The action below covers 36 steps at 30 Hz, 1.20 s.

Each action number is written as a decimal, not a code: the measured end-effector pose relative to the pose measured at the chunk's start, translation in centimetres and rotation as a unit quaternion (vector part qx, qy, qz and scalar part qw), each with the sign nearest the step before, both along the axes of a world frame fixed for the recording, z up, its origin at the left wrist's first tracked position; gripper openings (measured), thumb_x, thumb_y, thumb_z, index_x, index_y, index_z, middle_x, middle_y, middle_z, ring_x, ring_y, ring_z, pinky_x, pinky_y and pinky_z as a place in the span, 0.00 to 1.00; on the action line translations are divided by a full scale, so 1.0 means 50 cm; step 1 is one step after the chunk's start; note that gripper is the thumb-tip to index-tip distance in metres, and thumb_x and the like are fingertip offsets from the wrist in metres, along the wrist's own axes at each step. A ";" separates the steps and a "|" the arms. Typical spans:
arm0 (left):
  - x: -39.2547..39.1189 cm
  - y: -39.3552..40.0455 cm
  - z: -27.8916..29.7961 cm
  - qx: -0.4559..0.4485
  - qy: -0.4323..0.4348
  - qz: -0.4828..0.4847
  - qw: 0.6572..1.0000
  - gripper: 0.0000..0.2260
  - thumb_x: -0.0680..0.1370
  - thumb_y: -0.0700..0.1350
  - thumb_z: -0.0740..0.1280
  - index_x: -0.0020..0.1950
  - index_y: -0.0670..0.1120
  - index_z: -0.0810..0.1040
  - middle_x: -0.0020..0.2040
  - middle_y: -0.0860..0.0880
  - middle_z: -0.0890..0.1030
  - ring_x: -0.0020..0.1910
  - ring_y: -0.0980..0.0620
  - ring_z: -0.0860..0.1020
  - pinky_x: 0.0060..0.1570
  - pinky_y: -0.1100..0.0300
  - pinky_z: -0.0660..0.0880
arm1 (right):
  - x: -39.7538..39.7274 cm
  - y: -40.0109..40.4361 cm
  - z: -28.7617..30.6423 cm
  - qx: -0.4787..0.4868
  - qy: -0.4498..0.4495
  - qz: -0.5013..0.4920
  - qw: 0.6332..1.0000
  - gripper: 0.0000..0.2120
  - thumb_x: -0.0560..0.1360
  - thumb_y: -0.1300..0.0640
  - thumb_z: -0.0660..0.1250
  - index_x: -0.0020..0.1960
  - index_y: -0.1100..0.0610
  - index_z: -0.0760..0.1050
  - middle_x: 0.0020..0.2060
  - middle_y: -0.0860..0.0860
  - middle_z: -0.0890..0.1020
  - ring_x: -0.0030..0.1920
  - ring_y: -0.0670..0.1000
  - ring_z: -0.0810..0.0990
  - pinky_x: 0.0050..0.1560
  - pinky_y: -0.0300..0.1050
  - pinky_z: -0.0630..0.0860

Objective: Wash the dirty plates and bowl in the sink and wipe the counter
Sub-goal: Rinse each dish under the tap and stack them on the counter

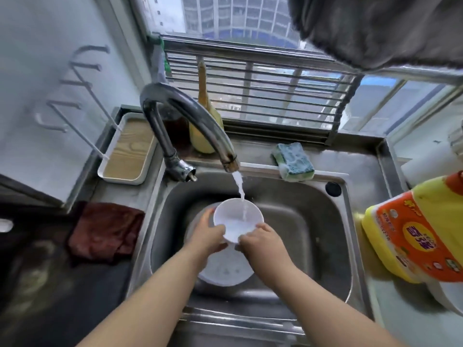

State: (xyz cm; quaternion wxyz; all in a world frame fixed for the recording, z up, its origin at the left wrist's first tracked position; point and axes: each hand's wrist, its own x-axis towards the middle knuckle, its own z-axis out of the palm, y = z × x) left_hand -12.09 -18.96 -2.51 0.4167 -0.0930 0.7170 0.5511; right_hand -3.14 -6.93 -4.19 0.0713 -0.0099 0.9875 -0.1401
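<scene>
**Rinsing the bowl under the tap**

My left hand [209,232] grips the bowl [238,219] at its 8 o'clock rim, fingers curled around the edge. My right hand [260,240] holds the rim at 5 o'clock. I judge two hands keep it steady and tilted toward me, so the water [239,184] pools low inside. The bowl sits mid-sink, right under the faucet [190,113] spout at 12 o'clock. It's white, plain, looks mostly clean, with milky water collecting in it. Below it a plate [225,269] lies in the sink [313,221] basin, likely next to wash. Sponge [293,161] sits on the back ledge at 1 o'clock, within reach. Dark red cloth [105,229] lies on the counter at 9 o'clock, probably for wiping. Yellow detergent bottle [413,231] is at 3 o'clock.
</scene>
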 end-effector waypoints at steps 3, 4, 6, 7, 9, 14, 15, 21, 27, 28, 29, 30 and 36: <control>-0.005 -0.002 0.002 0.022 -0.024 -0.007 0.999 0.27 0.72 0.30 0.54 0.65 0.52 0.71 0.58 0.46 0.77 0.56 0.42 0.77 0.39 0.50 0.81 | -0.004 -0.016 -0.006 0.002 0.023 0.011 1.000 0.16 0.49 0.55 0.80 0.25 0.50 0.72 0.22 0.45 0.74 0.25 0.48 0.75 0.37 0.36 0.74; -0.021 -0.010 0.000 0.012 -0.030 -0.022 0.999 0.26 0.71 0.30 0.54 0.63 0.51 0.72 0.56 0.44 0.77 0.51 0.43 0.78 0.37 0.51 0.81 | 0.003 -0.003 -0.012 0.006 0.047 0.022 0.999 0.12 0.55 0.53 0.78 0.27 0.50 0.74 0.24 0.45 0.76 0.28 0.48 0.76 0.44 0.38 0.76; -0.042 -0.023 -0.005 0.001 -0.067 -0.037 0.997 0.24 0.72 0.32 0.55 0.63 0.50 0.74 0.52 0.42 0.78 0.42 0.44 0.79 0.36 0.53 0.80 | 0.006 0.019 -0.010 -0.023 0.061 0.020 0.998 0.07 0.61 0.52 0.73 0.30 0.53 0.76 0.27 0.47 0.78 0.32 0.50 0.78 0.46 0.42 0.75; -0.041 -0.023 -0.008 -0.002 -0.080 -0.034 0.996 0.23 0.71 0.35 0.56 0.63 0.51 0.74 0.52 0.42 0.78 0.42 0.44 0.79 0.39 0.53 0.79 | 0.002 0.012 -0.001 -0.065 0.043 -0.006 0.997 0.07 0.63 0.55 0.73 0.31 0.55 0.76 0.28 0.49 0.78 0.33 0.52 0.78 0.41 0.41 0.74; -0.031 -0.011 -0.005 0.016 -0.094 -0.004 0.995 0.22 0.71 0.39 0.57 0.64 0.52 0.73 0.53 0.43 0.78 0.47 0.44 0.77 0.44 0.53 0.77 | -0.009 -0.014 0.017 -0.149 0.011 -0.070 0.986 0.07 0.72 0.60 0.69 0.37 0.59 0.74 0.34 0.53 0.79 0.37 0.53 0.75 0.38 0.41 0.69; -0.033 0.005 -0.006 0.068 -0.104 -0.053 0.991 0.16 0.80 0.57 0.59 0.67 0.57 0.71 0.61 0.52 0.77 0.59 0.50 0.74 0.63 0.49 0.65 | 0.001 0.000 0.041 -0.415 -0.054 -0.269 0.867 0.06 0.76 0.55 0.66 0.44 0.52 0.69 0.39 0.48 0.76 0.39 0.45 0.75 0.42 0.37 0.73; -0.032 0.005 -0.006 0.072 -0.105 -0.055 0.990 0.17 0.79 0.59 0.58 0.67 0.59 0.70 0.63 0.53 0.76 0.61 0.50 0.73 0.67 0.47 0.63 | -0.002 0.006 0.047 -0.485 -0.059 -0.313 0.814 0.06 0.74 0.53 0.67 0.47 0.53 0.71 0.43 0.52 0.79 0.42 0.50 0.78 0.46 0.45 0.76; -0.024 0.007 0.007 0.160 -0.103 0.029 0.981 0.15 0.80 0.55 0.59 0.61 0.49 0.76 0.53 0.47 0.80 0.50 0.48 0.77 0.54 0.54 0.72 | -0.035 0.026 0.052 -0.656 -0.016 -0.417 0.629 0.17 0.66 0.51 0.66 0.49 0.61 0.74 0.44 0.57 0.80 0.44 0.55 0.78 0.45 0.49 0.74; -0.023 -0.010 0.023 0.168 -0.051 0.053 0.983 0.08 0.80 0.44 0.62 0.58 0.44 0.75 0.50 0.45 0.79 0.47 0.48 0.77 0.48 0.54 0.75 | -0.066 0.034 0.039 -0.663 0.001 -0.501 0.556 0.22 0.76 0.45 0.61 0.62 0.59 0.73 0.56 0.61 0.80 0.48 0.56 0.79 0.45 0.49 0.76; -0.023 -0.011 0.024 0.168 -0.043 0.055 0.983 0.08 0.81 0.43 0.62 0.58 0.45 0.76 0.50 0.46 0.79 0.46 0.49 0.77 0.47 0.55 0.76 | -0.071 0.035 0.036 -0.662 -0.008 -0.515 0.545 0.19 0.78 0.45 0.59 0.62 0.57 0.73 0.55 0.60 0.81 0.48 0.56 0.80 0.45 0.49 0.77; -0.024 -0.012 0.028 0.171 -0.037 0.058 0.983 0.08 0.81 0.41 0.61 0.57 0.45 0.77 0.49 0.47 0.80 0.45 0.49 0.78 0.45 0.55 0.76 | -0.077 0.036 0.034 -0.665 -0.017 -0.529 0.526 0.18 0.80 0.45 0.57 0.61 0.56 0.74 0.54 0.59 0.81 0.48 0.55 0.80 0.46 0.49 0.77; -0.027 -0.012 0.031 0.176 -0.033 0.063 0.982 0.08 0.81 0.40 0.61 0.57 0.45 0.78 0.48 0.48 0.81 0.44 0.50 0.78 0.44 0.56 0.76 | -0.083 0.036 0.037 -0.675 -0.027 -0.542 0.500 0.18 0.80 0.45 0.57 0.60 0.57 0.75 0.52 0.59 0.82 0.47 0.55 0.81 0.47 0.49 0.77; -0.056 -0.015 0.050 0.211 -0.034 0.067 0.975 0.12 0.80 0.35 0.58 0.58 0.43 0.79 0.47 0.47 0.84 0.44 0.51 0.80 0.41 0.59 0.76 | -0.123 0.025 0.048 -0.703 -0.081 -0.563 0.427 0.22 0.81 0.45 0.53 0.61 0.58 0.76 0.49 0.57 0.82 0.49 0.56 0.79 0.51 0.52 0.77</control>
